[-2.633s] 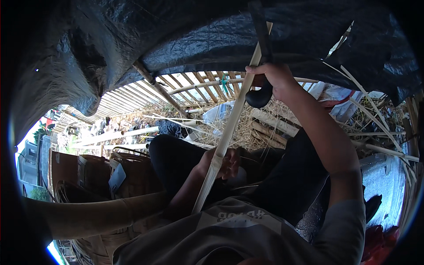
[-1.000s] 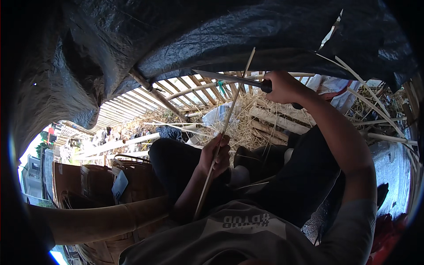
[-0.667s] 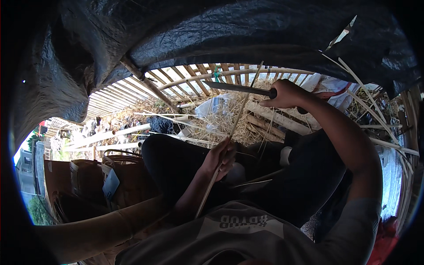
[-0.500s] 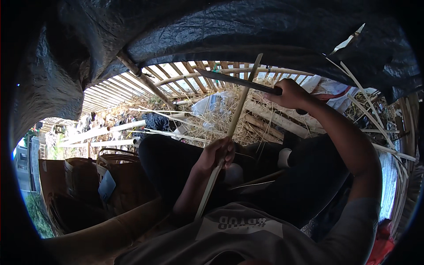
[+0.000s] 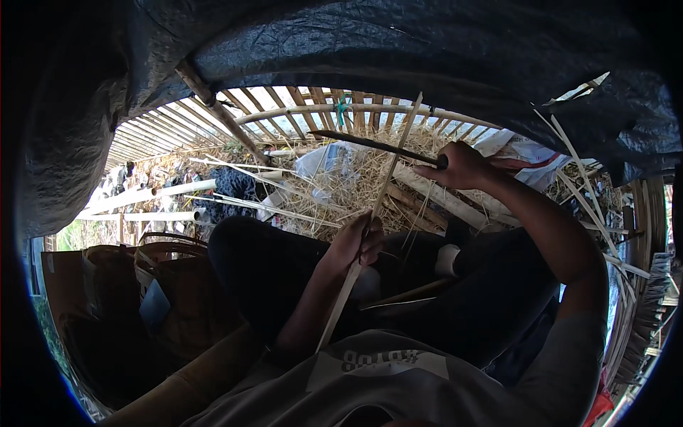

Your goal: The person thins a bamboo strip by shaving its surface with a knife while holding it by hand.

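My left hand [image 5: 356,243] is closed around a long, pale bamboo strip [image 5: 337,306], which slants from my lap up toward the far fence. In my right hand [image 5: 464,167] is the handle of a long dark-bladed knife [image 5: 356,141]. Its blade points left and crosses the upper part of the strip, well above my left hand. Whether the edge bites into the strip cannot be made out. My bent legs [image 5: 491,292] lie below both hands.
Straw and shavings [image 5: 363,171] cover the ground ahead, with split bamboo pieces [image 5: 445,201] among them. A slatted bamboo fence [image 5: 284,114] stands beyond. Dark plastic sheeting [image 5: 427,50] hangs overhead. Brown woven baskets [image 5: 107,285] and a thick bamboo pole [image 5: 192,377] are at my left.
The knife and my right hand have come a little lower, and the blade crosses the strip slightly farther from its tip. My left hand keeps its grip; the whole view has shifted slightly.
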